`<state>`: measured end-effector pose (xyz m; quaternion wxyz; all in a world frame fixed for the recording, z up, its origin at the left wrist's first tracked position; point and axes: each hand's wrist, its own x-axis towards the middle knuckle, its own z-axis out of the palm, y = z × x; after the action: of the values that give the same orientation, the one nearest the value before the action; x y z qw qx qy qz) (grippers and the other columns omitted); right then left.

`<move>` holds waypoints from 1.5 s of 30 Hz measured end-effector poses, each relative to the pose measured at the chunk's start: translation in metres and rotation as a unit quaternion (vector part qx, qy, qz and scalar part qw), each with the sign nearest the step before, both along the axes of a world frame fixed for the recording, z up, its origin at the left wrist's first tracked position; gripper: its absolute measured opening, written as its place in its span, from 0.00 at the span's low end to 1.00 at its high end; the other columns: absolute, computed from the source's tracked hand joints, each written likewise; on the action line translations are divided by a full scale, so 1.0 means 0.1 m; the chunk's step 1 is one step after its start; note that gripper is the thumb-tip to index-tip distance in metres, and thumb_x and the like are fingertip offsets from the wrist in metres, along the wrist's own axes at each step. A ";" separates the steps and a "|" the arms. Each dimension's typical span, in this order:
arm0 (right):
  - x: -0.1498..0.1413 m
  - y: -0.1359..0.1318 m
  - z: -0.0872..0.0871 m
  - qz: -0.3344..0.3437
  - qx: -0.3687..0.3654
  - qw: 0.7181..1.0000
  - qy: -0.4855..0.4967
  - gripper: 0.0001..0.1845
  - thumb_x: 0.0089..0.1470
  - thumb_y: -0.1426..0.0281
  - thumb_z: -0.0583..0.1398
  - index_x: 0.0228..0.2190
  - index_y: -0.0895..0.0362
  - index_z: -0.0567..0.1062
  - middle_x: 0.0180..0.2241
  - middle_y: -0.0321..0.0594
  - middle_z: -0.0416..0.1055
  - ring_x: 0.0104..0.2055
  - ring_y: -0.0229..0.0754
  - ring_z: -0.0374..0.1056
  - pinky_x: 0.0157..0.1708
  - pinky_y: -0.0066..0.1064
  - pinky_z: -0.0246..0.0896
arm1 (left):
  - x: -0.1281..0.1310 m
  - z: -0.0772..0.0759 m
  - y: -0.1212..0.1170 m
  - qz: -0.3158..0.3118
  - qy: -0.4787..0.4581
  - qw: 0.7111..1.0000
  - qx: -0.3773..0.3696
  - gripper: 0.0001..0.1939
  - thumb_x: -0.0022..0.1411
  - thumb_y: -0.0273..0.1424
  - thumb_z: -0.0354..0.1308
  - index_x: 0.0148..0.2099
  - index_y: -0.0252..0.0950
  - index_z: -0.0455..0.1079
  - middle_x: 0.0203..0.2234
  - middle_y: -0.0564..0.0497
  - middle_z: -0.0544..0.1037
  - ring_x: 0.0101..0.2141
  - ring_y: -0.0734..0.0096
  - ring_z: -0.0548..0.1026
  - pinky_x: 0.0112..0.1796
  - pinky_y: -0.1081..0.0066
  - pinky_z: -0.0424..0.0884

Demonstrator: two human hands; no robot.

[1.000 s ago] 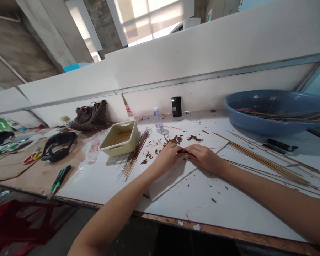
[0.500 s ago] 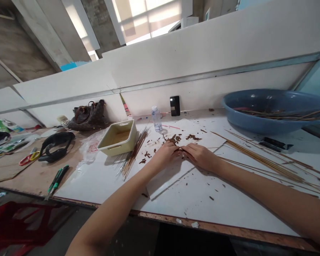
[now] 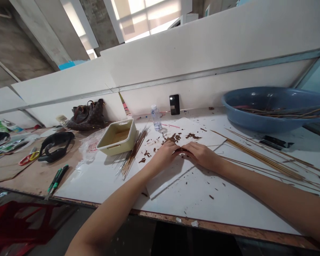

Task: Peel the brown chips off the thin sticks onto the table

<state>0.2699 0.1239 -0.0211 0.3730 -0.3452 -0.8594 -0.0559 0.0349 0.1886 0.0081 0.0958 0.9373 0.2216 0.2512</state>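
Note:
My left hand (image 3: 166, 153) and my right hand (image 3: 200, 153) meet over a white board (image 3: 166, 182), their fingers closed and fingertips nearly touching. A small brown piece (image 3: 181, 150) shows between them; the fingers cover most of it, so its kind is unclear. Brown crumbly bits (image 3: 173, 138) lie just beyond my fingertips, and more flakes (image 3: 193, 136) are scattered around both hands. To the right of my right hand lies a bundle of thin tan sticks (image 3: 261, 158).
A bundle of thin sticks (image 3: 134, 153) lies beside a pale yellow tub (image 3: 114, 148). Behind stand a clear bottle (image 3: 156, 120) and a phone (image 3: 174, 105). A large blue basin (image 3: 258, 119) holds long sticks. Far left are a handbag (image 3: 86, 117), scissors (image 3: 29, 158) and a green-black cutter (image 3: 57, 179).
My hands stay in almost the same place. The fingers have shifted slightly around the brown piece, and the view has tilted a little.

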 end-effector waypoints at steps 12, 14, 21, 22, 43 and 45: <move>0.01 0.00 0.02 -0.011 -0.004 0.999 -0.030 0.14 0.78 0.65 0.55 0.56 0.57 0.74 0.41 0.48 0.79 0.43 0.54 0.77 0.43 0.46 0.78 | 0.02 -0.04 0.00 0.010 0.012 1.000 0.020 0.13 0.81 0.33 0.57 0.46 0.36 0.81 0.37 0.43 0.80 0.42 0.57 0.76 0.46 0.60 0.77; 0.00 0.01 0.02 -0.013 0.007 0.999 -0.029 0.16 0.78 0.65 0.54 0.60 0.57 0.73 0.45 0.51 0.81 0.47 0.55 0.79 0.46 0.49 0.79 | 0.03 -0.05 0.02 0.015 0.017 0.999 0.026 0.14 0.81 0.33 0.56 0.45 0.35 0.81 0.36 0.43 0.80 0.42 0.57 0.76 0.45 0.60 0.77; 0.01 -0.01 0.00 -0.005 0.027 1.000 -0.016 0.17 0.78 0.70 0.54 0.62 0.55 0.72 0.46 0.49 0.82 0.48 0.55 0.80 0.49 0.50 0.80 | 0.03 -0.05 -0.01 0.011 0.016 0.999 0.040 0.17 0.83 0.35 0.52 0.45 0.37 0.79 0.37 0.43 0.80 0.43 0.56 0.76 0.45 0.60 0.75; 0.02 -0.01 -0.01 -0.002 0.027 0.999 -0.019 0.18 0.77 0.70 0.54 0.63 0.55 0.72 0.47 0.50 0.82 0.48 0.55 0.80 0.49 0.50 0.80 | 0.03 -0.06 -0.02 0.012 0.016 0.999 0.040 0.17 0.83 0.36 0.52 0.45 0.36 0.79 0.37 0.43 0.80 0.43 0.56 0.76 0.46 0.60 0.75; 0.00 0.02 -0.01 -0.043 0.055 0.997 -0.032 0.20 0.78 0.68 0.53 0.65 0.57 0.70 0.52 0.54 0.83 0.51 0.57 0.81 0.51 0.51 0.80 | 0.04 -0.06 -0.05 0.045 -0.013 0.992 0.120 0.11 0.81 0.33 0.57 0.46 0.37 0.80 0.36 0.44 0.81 0.42 0.56 0.78 0.43 0.60 0.78; -0.01 0.02 0.01 -0.059 0.071 0.995 -0.036 0.20 0.78 0.68 0.54 0.66 0.58 0.69 0.52 0.54 0.83 0.50 0.57 0.81 0.50 0.51 0.80 | 0.04 -0.06 -0.05 0.041 -0.024 0.992 0.117 0.10 0.80 0.32 0.59 0.46 0.38 0.80 0.36 0.44 0.82 0.42 0.56 0.79 0.43 0.60 0.79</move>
<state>0.2691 0.1260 -0.0202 0.3611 -0.3656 -0.8445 -0.1507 0.0388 0.1836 0.0022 -0.0198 0.9258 0.2268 0.3017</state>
